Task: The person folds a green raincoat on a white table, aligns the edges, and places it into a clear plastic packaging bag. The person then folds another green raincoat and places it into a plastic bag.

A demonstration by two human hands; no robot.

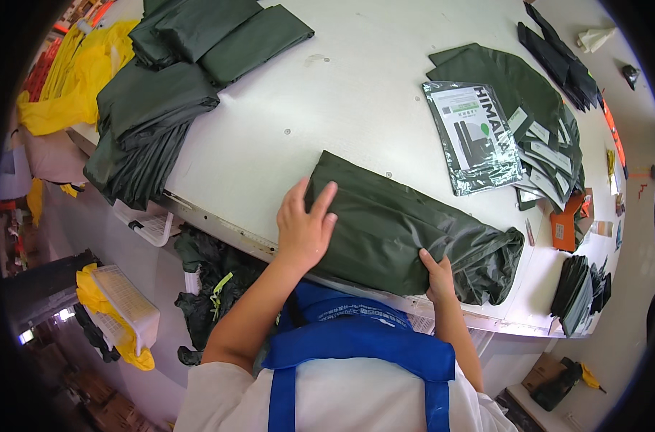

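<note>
Two hands — left hand [303, 232], right hand [438, 277] — press one folded green garment [406, 230].

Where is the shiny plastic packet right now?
In the head view the shiny packet lies on the white table, up and to the person's right, atop a pile of dark green folded garments, beyond the green bundle under both hands.

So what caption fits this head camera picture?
Both hands, left and right, press a folded dark green garment on a white table.

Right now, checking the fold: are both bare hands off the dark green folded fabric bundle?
No: left hand presses flat on the dark green folded fabric bundle; right hand grips its near edge.
</note>
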